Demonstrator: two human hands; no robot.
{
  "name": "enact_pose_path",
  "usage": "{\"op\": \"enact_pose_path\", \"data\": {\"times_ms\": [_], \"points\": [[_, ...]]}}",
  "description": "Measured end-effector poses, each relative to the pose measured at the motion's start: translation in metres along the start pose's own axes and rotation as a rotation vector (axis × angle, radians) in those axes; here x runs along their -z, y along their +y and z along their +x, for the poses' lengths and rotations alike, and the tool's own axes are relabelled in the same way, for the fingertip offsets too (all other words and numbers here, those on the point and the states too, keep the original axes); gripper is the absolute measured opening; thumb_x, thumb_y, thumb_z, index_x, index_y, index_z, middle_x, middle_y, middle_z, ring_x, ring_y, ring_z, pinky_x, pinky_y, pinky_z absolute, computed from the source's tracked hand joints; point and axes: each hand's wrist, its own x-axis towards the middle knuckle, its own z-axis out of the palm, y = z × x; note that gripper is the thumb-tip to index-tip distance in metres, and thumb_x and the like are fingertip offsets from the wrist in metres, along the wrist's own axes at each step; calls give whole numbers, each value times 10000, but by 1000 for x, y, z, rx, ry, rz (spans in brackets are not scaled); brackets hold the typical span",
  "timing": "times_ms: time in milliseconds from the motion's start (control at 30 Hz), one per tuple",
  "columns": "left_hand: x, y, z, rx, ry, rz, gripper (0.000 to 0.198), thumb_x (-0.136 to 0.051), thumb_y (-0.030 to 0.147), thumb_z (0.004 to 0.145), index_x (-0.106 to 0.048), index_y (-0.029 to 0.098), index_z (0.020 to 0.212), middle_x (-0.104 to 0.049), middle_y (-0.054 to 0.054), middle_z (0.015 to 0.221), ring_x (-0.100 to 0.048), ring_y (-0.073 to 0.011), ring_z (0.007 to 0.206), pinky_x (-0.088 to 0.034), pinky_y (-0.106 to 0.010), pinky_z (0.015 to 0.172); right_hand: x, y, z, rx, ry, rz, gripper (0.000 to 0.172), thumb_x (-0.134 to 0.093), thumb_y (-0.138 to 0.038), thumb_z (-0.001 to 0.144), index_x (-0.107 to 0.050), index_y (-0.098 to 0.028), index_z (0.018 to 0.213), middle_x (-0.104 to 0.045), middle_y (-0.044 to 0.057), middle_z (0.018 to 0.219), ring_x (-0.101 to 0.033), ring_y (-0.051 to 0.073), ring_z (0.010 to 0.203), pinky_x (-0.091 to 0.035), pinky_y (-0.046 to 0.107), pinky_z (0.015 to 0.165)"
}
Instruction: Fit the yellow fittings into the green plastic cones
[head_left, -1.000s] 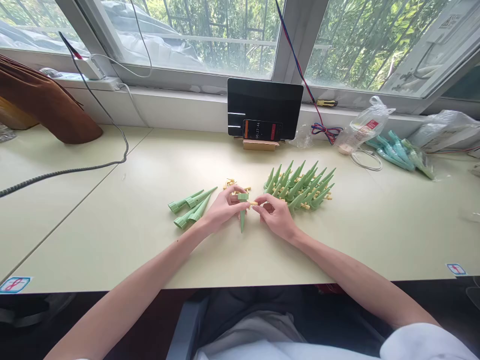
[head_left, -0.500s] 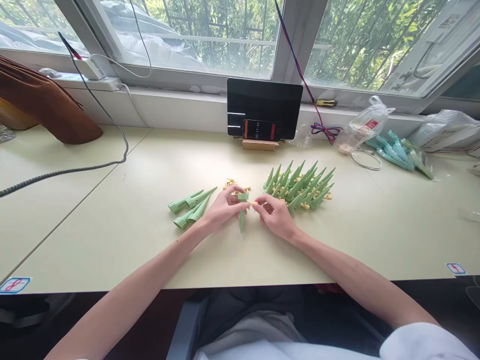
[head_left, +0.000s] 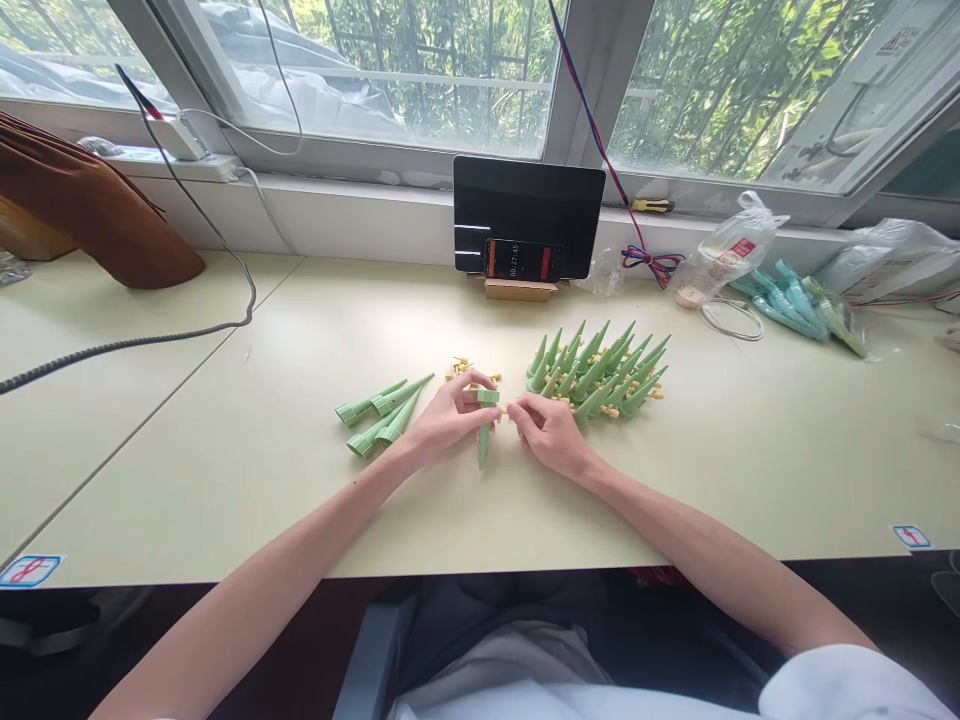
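My left hand [head_left: 448, 412] grips a green plastic cone [head_left: 484, 432], its wide end up and its tip pointing down toward me. Just right of it, my right hand [head_left: 550, 430] pinches a small yellow piece [head_left: 504, 410] with thumb and forefinger, close against the cone's side. Several loose green cones [head_left: 384, 410] lie left of my left hand. Behind that hand is a small heap of yellow pieces [head_left: 460, 366]. To the right, a cluster of green cones [head_left: 600, 368] stands tips up, with yellow pieces sticking out of them.
A black tablet [head_left: 529, 205] with a phone [head_left: 523, 260] showing a timer leans at the back. Along the back right are plastic bags [head_left: 726, 255], a coiled white cable [head_left: 733, 320] and teal wrapped items [head_left: 787, 300]. A dark cable [head_left: 150, 338] crosses the left side.
The cone in my left hand has tilted slightly, its tip shifting a little left. My right hand stays beside it, still at the yellow piece.
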Motion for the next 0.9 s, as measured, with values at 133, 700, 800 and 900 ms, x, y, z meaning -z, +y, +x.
{"op": "enact_pose_path", "data": {"times_ms": [133,700,800,900], "points": [[0,0,0,1,-8,-4,334,-736,322,786,-534,205,1024,-634,-3,744,-617,-148,725,-457,-245,612,0,1,0,7,0,-32,386,-475,-477,963,-560,-187,723,-489,-32,500,-437,113,460,-359,250,490],[-3,3,-2,-1,-15,-19,352,-743,339,771,-536,198,1018,-633,-7,746,-630,-152,713,-447,-234,572,0,4,0,29,-19,-49,450,-442,-522,971,-552,-190,688,-474,-26,516,-423,117,486,-355,254,508],[-3,4,-2,0,2,-25,362,-761,347,757,-547,197,1008,-621,-1,735,-624,-145,689,-437,-229,561,0,2,0,44,-29,-49,430,-489,-535,944,-576,-181,717,-444,-32,553,-371,104,494,-310,248,483],[-3,4,-1,-4,0,-32,368,-766,353,756,-548,196,1009,-621,3,735,-616,-136,680,-435,-229,570,0,3,0,60,-40,-59,427,-496,-524,944,-580,-175,712,-407,-37,568,-336,99,507,-283,248,485]]}}
